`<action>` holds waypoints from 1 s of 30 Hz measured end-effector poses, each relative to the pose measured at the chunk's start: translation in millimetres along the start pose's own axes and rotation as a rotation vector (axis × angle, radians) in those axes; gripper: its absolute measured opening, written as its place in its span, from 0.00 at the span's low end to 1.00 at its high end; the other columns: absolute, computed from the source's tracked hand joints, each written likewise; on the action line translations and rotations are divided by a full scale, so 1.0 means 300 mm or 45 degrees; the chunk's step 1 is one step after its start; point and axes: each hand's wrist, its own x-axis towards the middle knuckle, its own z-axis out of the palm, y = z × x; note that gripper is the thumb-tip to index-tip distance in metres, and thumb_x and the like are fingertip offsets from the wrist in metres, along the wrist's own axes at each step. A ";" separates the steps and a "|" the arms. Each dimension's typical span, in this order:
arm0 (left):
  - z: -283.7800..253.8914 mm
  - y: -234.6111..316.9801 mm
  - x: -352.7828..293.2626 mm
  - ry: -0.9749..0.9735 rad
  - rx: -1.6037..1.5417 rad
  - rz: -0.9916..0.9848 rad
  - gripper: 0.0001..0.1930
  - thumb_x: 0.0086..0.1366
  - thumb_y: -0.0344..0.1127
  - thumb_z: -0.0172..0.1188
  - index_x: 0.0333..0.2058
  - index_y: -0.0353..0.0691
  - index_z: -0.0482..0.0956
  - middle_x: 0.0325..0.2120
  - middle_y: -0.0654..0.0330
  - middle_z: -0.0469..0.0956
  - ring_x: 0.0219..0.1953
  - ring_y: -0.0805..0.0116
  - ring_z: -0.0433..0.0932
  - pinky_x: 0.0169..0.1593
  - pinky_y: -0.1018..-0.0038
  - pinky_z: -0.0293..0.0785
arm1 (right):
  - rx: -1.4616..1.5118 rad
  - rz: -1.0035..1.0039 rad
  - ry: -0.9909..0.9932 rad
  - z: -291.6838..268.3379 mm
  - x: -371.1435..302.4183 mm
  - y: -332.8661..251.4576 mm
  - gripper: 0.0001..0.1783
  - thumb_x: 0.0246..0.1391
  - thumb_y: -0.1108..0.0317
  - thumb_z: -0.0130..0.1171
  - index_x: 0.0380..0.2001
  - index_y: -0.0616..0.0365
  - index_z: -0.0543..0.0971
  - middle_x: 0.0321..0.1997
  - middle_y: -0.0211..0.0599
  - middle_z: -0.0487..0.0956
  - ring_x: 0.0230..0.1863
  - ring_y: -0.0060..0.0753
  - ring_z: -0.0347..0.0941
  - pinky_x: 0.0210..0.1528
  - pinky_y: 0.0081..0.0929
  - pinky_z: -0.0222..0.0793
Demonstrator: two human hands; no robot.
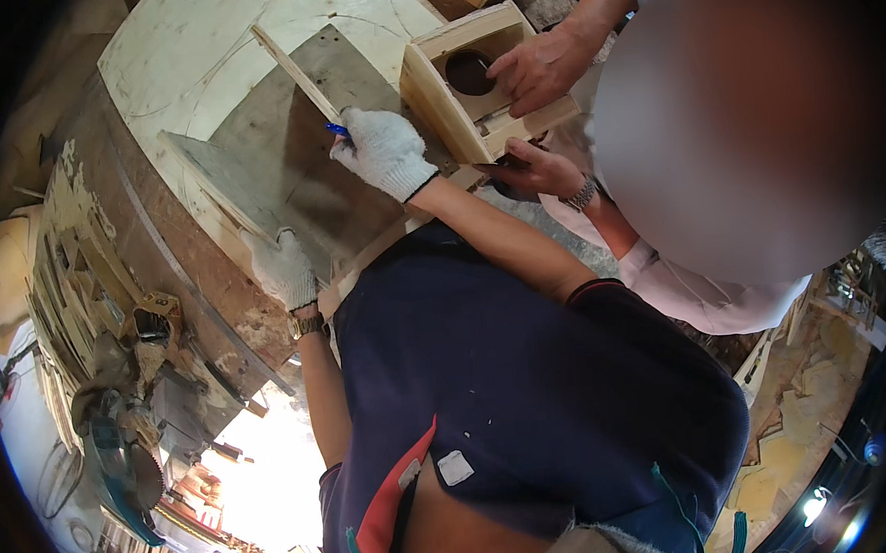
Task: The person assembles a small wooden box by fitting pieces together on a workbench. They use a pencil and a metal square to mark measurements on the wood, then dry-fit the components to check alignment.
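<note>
My right hand [388, 151], in a white knit glove, is closed round a blue pen [336, 130], of which only one end shows. It is over the grey wooden panel [333, 182], beside a narrow wooden strip [295, 72] that stands along the panel's far side. My gloved left hand [284, 269] grips the near end of a side board [213, 188] on the panel's left edge; some of its fingers are hidden. To the right, a co-worker's hand [542, 71] reaches into an open wooden box [445, 116] with a round hole. The co-worker's other hand [548, 171] supports the box from below.
The panel lies on a pale sheet [176, 60] covering the worktable [108, 184]. Wood offcuts [77, 266] are piled to the left. A circular power saw [122, 464] is at the lower left. The co-worker stands close on my right.
</note>
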 end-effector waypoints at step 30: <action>0.000 0.013 -0.006 0.026 -0.027 0.034 0.44 0.64 0.44 0.63 0.74 0.28 0.62 0.38 0.31 0.84 0.43 0.31 0.85 0.49 0.45 0.80 | -0.009 0.044 -0.017 -0.002 -0.003 -0.015 0.15 0.61 0.53 0.66 0.37 0.54 0.81 0.32 0.49 0.86 0.36 0.58 0.85 0.41 0.53 0.81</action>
